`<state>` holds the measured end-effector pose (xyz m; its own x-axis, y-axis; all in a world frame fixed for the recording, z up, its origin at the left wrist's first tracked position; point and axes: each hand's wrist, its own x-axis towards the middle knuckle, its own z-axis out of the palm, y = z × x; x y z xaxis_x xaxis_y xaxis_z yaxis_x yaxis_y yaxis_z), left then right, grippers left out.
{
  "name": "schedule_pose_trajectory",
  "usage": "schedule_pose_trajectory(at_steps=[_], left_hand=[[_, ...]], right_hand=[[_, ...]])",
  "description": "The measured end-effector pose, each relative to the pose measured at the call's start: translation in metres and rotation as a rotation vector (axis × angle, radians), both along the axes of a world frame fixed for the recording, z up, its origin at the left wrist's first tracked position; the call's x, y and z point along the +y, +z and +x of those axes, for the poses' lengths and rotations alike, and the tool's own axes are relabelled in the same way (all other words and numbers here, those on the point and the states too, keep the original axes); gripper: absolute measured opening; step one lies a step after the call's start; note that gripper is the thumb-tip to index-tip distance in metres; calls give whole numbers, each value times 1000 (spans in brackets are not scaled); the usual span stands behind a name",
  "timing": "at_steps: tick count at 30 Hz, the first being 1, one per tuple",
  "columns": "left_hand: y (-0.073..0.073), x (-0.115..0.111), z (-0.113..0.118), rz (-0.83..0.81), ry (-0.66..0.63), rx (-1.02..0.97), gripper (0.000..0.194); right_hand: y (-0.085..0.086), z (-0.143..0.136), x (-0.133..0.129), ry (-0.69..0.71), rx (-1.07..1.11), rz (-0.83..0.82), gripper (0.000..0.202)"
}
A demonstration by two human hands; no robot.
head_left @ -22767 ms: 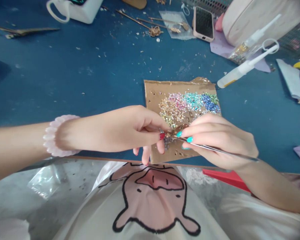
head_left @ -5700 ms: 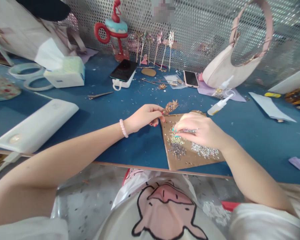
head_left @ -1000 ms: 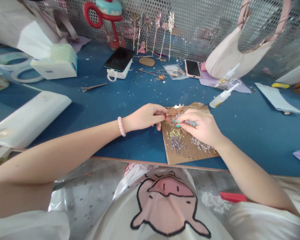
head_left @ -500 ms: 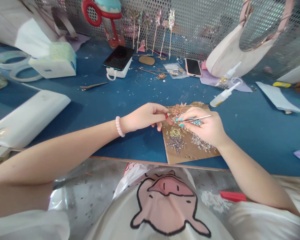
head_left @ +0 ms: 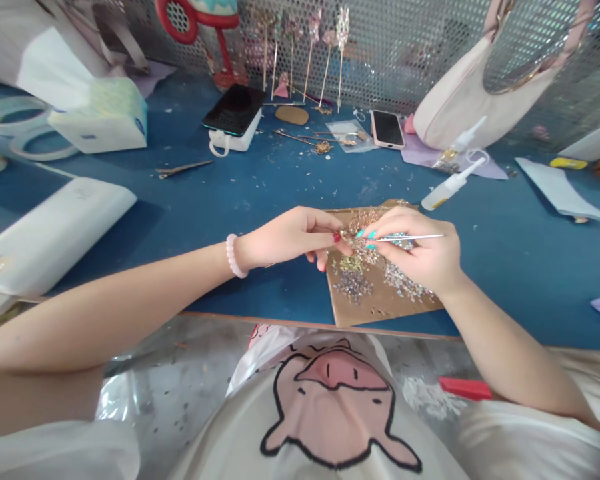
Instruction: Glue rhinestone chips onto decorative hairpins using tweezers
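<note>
My left hand (head_left: pixel 293 237) pinches a small gold ornament (head_left: pixel 356 233) studded with rhinestones, just above a brown cardboard sheet (head_left: pixel 380 303). My right hand (head_left: pixel 420 257) grips thin metal tweezers (head_left: pixel 413 237), their tips touching the ornament between both hands' fingertips. Piles of coloured rhinestones (head_left: pixel 350 283) lie spread on the cardboard under my hands. A pink bead bracelet (head_left: pixel 231 256) sits on my left wrist.
On the blue table: a glue bottle (head_left: pixel 450 183) right of the cardboard, a phone (head_left: pixel 387 128), a power bank (head_left: pixel 233 112), a tissue box (head_left: pixel 100 120), a white case (head_left: pixel 45 230) at left, a pink handbag (head_left: pixel 485 100), and decorated hairpin sticks (head_left: pixel 307 60) by the mesh wall.
The ornament has come down over the cardboard and both hands have closed together on it. The tweezers now point level from my right hand to the ornament.
</note>
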<state>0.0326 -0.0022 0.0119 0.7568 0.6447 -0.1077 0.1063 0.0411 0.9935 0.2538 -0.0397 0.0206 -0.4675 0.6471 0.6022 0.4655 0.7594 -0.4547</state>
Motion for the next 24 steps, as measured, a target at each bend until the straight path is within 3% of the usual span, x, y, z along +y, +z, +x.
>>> schedule_pose_trajectory(at_steps=[8, 24], left_hand=[[-2, -1, 1, -29, -8, -13, 18], [-1, -4, 1, -31, -29, 9, 20]], right_hand=[[-2, 0, -1, 35, -3, 64, 24], [-2, -3, -2, 28, -45, 73, 16]])
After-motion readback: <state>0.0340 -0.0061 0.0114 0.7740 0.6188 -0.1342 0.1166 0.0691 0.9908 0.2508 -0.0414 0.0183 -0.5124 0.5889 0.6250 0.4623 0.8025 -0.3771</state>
